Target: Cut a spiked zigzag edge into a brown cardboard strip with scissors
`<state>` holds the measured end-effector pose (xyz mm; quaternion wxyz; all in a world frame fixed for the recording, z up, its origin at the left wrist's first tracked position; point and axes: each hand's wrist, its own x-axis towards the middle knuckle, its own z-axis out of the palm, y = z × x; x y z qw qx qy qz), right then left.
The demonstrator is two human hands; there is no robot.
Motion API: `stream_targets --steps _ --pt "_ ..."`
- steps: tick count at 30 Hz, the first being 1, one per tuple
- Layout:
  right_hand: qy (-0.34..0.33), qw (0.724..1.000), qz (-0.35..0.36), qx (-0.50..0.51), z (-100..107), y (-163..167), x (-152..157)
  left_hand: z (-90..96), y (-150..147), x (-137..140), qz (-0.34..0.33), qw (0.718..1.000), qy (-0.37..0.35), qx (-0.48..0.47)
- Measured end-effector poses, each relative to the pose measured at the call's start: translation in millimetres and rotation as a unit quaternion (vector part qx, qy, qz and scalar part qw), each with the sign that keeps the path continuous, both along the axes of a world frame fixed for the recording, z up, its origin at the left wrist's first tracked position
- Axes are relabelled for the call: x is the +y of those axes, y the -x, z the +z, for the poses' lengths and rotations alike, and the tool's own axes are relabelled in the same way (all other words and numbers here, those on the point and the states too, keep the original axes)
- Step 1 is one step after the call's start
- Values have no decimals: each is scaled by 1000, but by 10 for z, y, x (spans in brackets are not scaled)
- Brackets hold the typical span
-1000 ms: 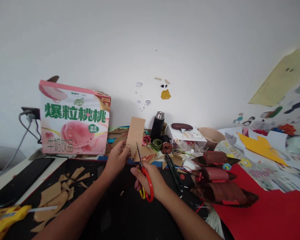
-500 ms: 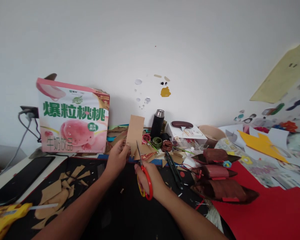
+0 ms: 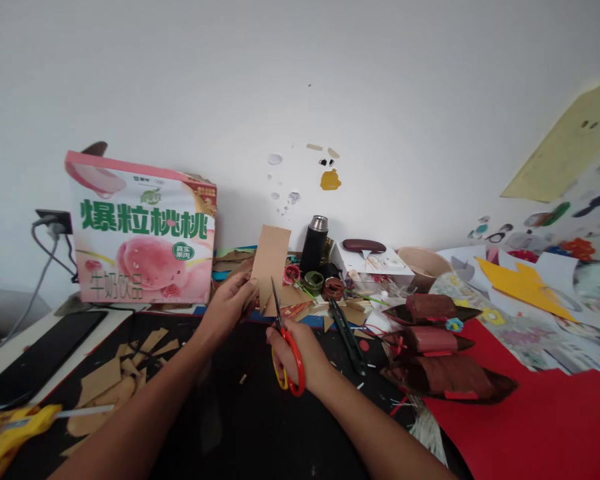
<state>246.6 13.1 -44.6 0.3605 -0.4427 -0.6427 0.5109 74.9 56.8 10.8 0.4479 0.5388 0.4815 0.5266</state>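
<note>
Between the fingers of my left hand (image 3: 229,301) is the lower left part of a piece of brown cardboard (image 3: 271,252), held upright. My right hand (image 3: 300,350) is closed around the red and yellow handles of a pair of scissors (image 3: 294,360). The scissor blades point up and stand slightly apart, close to the lower edge of the cardboard. Whether the blades touch the cardboard I cannot tell. Small cardboard scraps (image 3: 337,312) lie behind my right hand.
A pink drink carton (image 3: 145,230) stands at the back left, with cardboard offcuts (image 3: 110,383) before it. A yellow glue gun (image 3: 17,433) is at the front left. A black flask (image 3: 314,247), a green-black cutter (image 3: 347,337) and several brown boat models (image 3: 445,377) stand or lie rightward.
The cardboard in my left hand has risen slightly, and that hand has shifted a little left. The scissors have moved slightly left. The whole view has shifted a little.
</note>
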Motion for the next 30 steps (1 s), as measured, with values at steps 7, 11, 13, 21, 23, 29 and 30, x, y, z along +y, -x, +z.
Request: stream_targets --steps 7,11,13,21,23,29,30 --pt "8 1000 25 -7 23 -3 -27 15 56 44 60 997 -51 12" --pt "-5 999 30 -19 3 18 -47 10 143 120 157 972 -86 -151" --pt "-2 1000 25 -4 -2 32 -46 0 189 159 184 960 -97 -188" --pt "22 991 -26 133 77 53 2 -94 88 149 116 975 -61 -179" --pt "31 985 -44 164 114 40 24 -110 32 120 82 980 -45 -174" --pt "44 965 -110 233 192 -36 132 -142 -113 43 36 984 8 -175" --pt "43 963 -117 239 196 -48 149 -149 -131 34 33 984 17 -174"
